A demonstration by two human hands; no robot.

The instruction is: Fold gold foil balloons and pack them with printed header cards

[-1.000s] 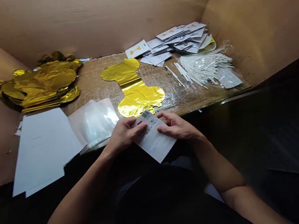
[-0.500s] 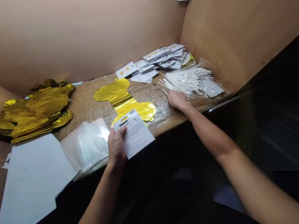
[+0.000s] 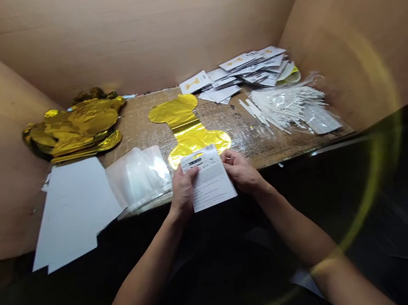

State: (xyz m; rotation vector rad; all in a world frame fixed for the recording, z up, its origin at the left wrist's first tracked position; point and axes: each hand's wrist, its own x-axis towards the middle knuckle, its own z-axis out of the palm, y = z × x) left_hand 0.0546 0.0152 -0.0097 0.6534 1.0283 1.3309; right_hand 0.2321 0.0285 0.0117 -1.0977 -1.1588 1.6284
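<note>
A white printed card (image 3: 208,179) with a barcode at its top is held at the table's front edge by both hands. My left hand (image 3: 184,188) grips its left side with the thumb on top. My right hand (image 3: 242,171) is closed at the card's right edge; whether a straw is in it I cannot make out. Just beyond the card lies a flat gold foil balloon (image 3: 186,127).
A heap of gold foil balloons (image 3: 75,129) sits at the back left. White sheets (image 3: 73,207) and clear plastic bags (image 3: 139,177) lie front left. A pile of printed cards (image 3: 244,69) and a bag of white straws (image 3: 288,103) lie right. Brown walls enclose the table.
My right hand, which was out at the white straws half a second ago, has come back to the card's right edge. The card now stands more upright between both hands.
</note>
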